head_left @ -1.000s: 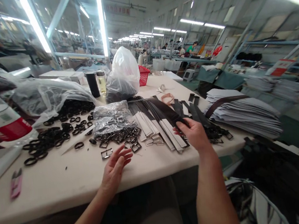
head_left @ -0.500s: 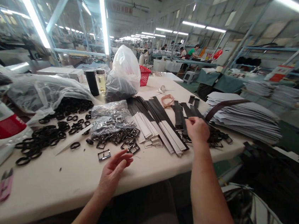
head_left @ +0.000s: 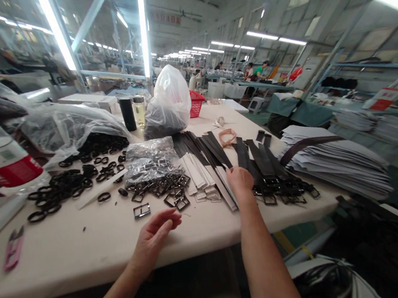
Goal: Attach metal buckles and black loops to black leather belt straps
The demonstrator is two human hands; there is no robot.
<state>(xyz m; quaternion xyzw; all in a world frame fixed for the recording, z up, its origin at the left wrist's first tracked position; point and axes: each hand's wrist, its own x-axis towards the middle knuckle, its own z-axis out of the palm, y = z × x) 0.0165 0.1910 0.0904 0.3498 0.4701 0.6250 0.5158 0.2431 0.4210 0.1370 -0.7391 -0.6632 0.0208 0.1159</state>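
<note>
My left hand (head_left: 158, 231) hovers at the table's front edge, fingers stretched out and loosely apart, holding nothing. Just beyond it lie a single metal buckle (head_left: 142, 211) and a heap of dark buckles (head_left: 153, 187). My right hand (head_left: 240, 180) is closed, its fingertips pinching at a strap (head_left: 227, 191) in the fanned pile of black straps with white ends (head_left: 197, 170). The hand hides part of that strap. To its right, black straps with buckles fitted (head_left: 271, 174) lie in a row.
Black loops (head_left: 61, 187) are spread at the left, near pink-handled thread snips (head_left: 13, 249). Behind stand plastic bags (head_left: 170, 95), a black bottle (head_left: 127, 114) and a red basket (head_left: 196, 103). A banded stack of pale sheets (head_left: 331, 159) sits at the right edge.
My right hand has moved left from the buckled straps to the pile with white ends. My left hand has stayed nearly where it was. The view has shifted slightly.
</note>
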